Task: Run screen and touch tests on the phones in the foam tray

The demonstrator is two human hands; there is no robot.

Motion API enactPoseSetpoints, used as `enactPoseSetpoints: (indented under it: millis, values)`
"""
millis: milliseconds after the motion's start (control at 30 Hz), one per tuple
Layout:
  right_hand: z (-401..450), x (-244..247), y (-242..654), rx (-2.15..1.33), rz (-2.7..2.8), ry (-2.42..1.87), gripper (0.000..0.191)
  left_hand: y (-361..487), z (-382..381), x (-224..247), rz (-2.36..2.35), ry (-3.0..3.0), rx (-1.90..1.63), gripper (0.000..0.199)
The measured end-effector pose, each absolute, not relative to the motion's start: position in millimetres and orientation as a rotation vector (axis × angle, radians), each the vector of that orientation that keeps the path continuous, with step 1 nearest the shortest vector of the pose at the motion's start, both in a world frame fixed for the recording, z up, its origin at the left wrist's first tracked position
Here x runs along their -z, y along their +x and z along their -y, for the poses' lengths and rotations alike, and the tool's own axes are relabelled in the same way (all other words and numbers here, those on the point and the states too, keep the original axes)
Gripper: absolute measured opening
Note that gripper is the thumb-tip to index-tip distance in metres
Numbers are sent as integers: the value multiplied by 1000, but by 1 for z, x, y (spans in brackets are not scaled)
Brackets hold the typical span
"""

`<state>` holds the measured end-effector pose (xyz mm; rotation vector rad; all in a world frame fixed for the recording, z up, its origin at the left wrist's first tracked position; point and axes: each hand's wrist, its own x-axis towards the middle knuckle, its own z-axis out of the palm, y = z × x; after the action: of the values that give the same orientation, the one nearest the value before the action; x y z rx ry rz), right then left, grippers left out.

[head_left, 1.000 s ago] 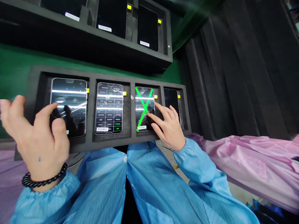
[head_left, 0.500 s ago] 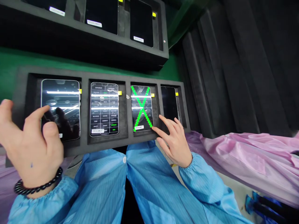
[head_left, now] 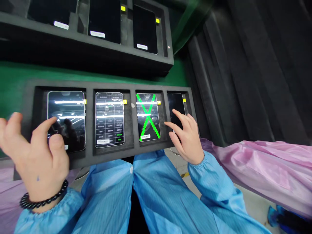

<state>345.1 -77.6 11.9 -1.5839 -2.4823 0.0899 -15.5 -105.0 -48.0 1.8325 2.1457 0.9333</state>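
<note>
A dark foam tray (head_left: 89, 130) holds several phones in separate compartments. My left hand (head_left: 40, 152) is open, its index fingertip over the dark screen of the leftmost phone (head_left: 73, 113). Beside that lies a phone with a grid menu (head_left: 109, 120), some cells green. The third phone (head_left: 148, 117) shows a jagged green X. My right hand (head_left: 186, 136) is open and holds nothing; its fingers spread over the divider and the lower part of the rightmost phone (head_left: 175, 99), whose screen is black.
Behind, a second foam tray (head_left: 109, 46) carries dark phones with white labels and yellow tabs. Both trays stand on a green surface (head_left: 97, 78). Black padded material (head_left: 229, 74) rises at the right, with pink fabric (head_left: 263, 159) below it.
My right hand has moved from the lower right corner of the phone with the green X, to the right and slightly up. The view has shifted a little; my left hand keeps its pose.
</note>
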Motion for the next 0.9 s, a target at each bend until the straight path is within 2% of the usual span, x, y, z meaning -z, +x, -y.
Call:
enactPoseSetpoints:
  millis: [133,300,533,767,900]
  values:
    - [60,0,338,-92,2510,-1588,32,-11,102,41,-2152,1897,-959,56]
    - [59,13,331,-80,2441,-1390,30,3,94,24,-2035,1976,-961,52]
    - [41,1,335,-100,2383,-1369,28,21,57,-5,-1823,2229,-889,56]
    - [8,11,327,-80,2394,-1496,37,36,22,15,-1710,2436,-754,38]
    - [9,16,328,-123,2414,-1507,38,34,27,22,-1739,2421,-668,38]
